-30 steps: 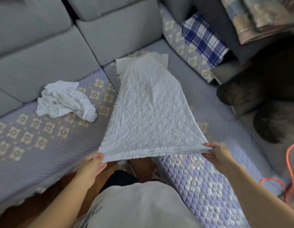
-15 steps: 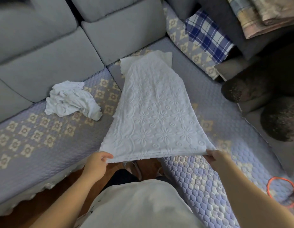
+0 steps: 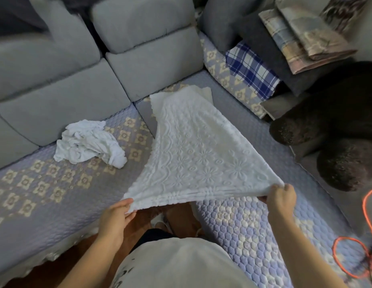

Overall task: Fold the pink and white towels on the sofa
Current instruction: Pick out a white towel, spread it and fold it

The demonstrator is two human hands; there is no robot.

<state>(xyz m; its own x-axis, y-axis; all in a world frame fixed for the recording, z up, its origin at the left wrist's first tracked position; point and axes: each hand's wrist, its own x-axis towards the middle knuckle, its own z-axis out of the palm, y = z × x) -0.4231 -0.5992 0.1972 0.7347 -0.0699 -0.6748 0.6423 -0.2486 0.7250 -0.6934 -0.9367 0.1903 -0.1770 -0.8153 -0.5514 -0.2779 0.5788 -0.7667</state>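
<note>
A white embossed towel [image 3: 198,150] stretches from the sofa seat's corner toward me, its far end lying on the seat and its near edge lifted. My left hand [image 3: 116,217] pinches the near left corner. My right hand [image 3: 281,197] grips the near right corner. A second white towel [image 3: 88,144] lies crumpled on the patterned seat cover to the left, apart from both hands. I see no pink towel.
Grey back cushions [image 3: 62,109] line the far side of the sofa. A blue plaid cloth [image 3: 251,70] and stacked folded fabrics [image 3: 308,32] sit at the right. Dark furry cushions [image 3: 345,142] lie at far right, with an orange cable [image 3: 368,231] near the edge.
The towel's near edge stays stretched between both hands; the hands and towel sit slightly nearer and lower, and the view has shifted a little.
</note>
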